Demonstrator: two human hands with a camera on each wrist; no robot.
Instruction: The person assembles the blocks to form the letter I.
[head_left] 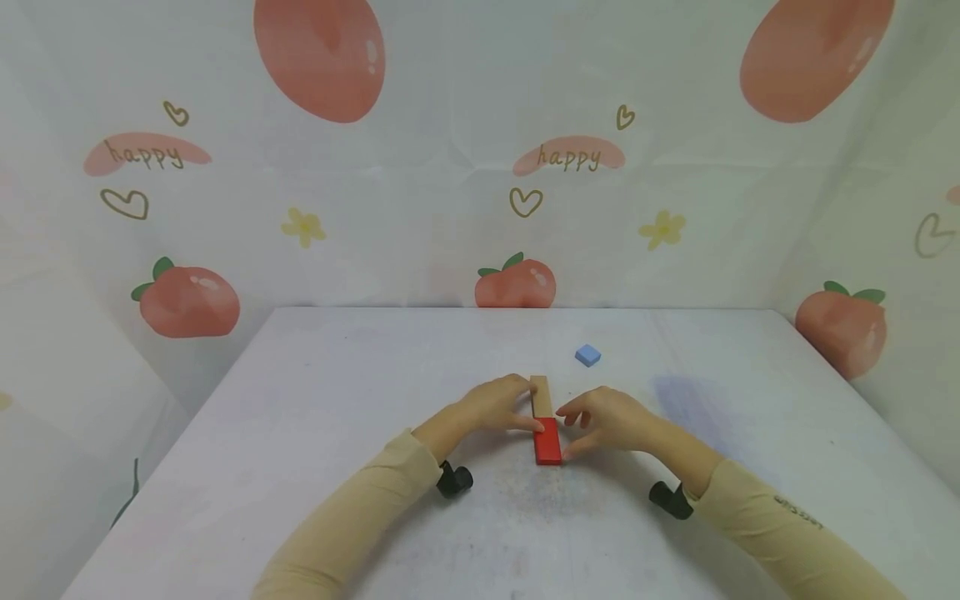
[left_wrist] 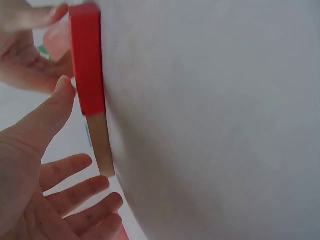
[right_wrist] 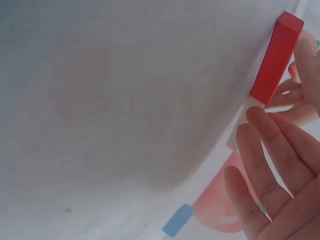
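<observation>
A red block [head_left: 547,443] lies on the white table, end to end with a plain wooden block [head_left: 541,397] on its far side. At their left is my left hand [head_left: 495,405], its thumb at the red block's edge and its fingertips by the far end of the wooden one. Those fingers are spread in the left wrist view, not wrapped round either block. On the right side my right hand [head_left: 611,419] has its thumb tip beside the red block's near corner. Its other fingers reach alongside the wooden block, loosely bent and holding nothing.
Farther back on the table sits a small blue block [head_left: 588,356]. A white curtain [head_left: 420,208] with fruit prints hangs behind the table's far edge. Dark wrist cameras [head_left: 454,481] are strapped under both wrists.
</observation>
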